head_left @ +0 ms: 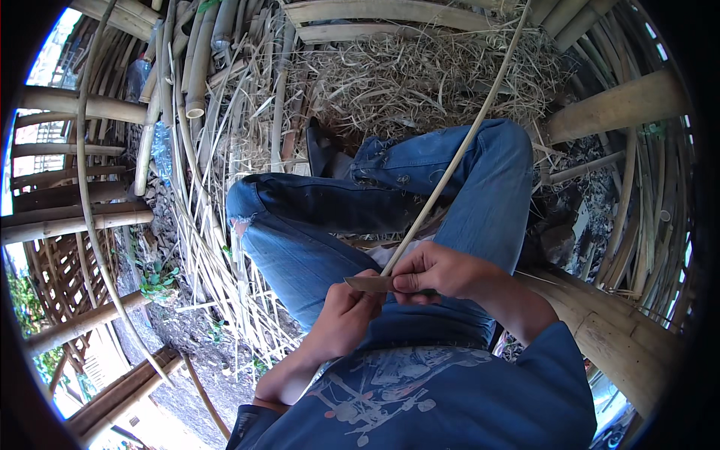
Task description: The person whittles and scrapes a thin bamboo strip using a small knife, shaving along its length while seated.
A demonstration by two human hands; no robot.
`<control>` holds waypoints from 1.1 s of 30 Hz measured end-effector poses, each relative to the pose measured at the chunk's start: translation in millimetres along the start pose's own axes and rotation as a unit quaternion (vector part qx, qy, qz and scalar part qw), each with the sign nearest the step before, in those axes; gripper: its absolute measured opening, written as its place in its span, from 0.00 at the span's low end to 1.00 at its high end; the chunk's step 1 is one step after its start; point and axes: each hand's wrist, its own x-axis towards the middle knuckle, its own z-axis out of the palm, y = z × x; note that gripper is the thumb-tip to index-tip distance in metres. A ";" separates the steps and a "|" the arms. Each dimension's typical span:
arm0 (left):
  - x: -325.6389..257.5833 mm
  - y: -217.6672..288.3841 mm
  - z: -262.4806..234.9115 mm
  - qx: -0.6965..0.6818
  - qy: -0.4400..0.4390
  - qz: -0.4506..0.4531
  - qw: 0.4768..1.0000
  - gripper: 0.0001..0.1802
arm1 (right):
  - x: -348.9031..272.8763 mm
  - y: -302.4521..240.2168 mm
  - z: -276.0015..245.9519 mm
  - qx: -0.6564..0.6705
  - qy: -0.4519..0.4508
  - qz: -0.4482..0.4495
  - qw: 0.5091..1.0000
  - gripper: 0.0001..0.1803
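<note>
A short knife [367,283] with a broad blade lies across the lap area, its tip pointing left. My right hand [442,271] is closed round its handle, thumb pressed along the side. Just left of it my left hand [349,311] is closed, thumb and fingers pinched at the near end of a long, thin bamboo strip [457,157]. The blade rests across the strip at this end and partly hides it. From there the strip slants away over my right thigh, up to the far right. The fingers' undersides are hidden.
Pale shavings [427,79] heap up beyond my legs. Several bamboo poles [199,71] and loose thin strips [217,255] lie to the left. A thick bamboo pole [600,322] runs beside my right hip; another long, bent strip [84,165] stands at the left.
</note>
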 end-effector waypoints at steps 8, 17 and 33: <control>-4.8 10.0 -0.9 0.020 0.035 -0.062 0.997 0.16 | -11.6 -6.5 -19.9 0.008 0.168 -0.055 0.984 0.13; -2.7 -1.0 6.9 0.075 0.032 -0.014 0.997 0.11 | 0.0 -4.0 2.2 0.016 0.021 0.054 0.998 0.13; -4.4 2.0 6.3 0.062 0.051 -0.051 0.995 0.17 | -6.5 -3.8 5.4 -0.040 0.112 -0.002 0.993 0.11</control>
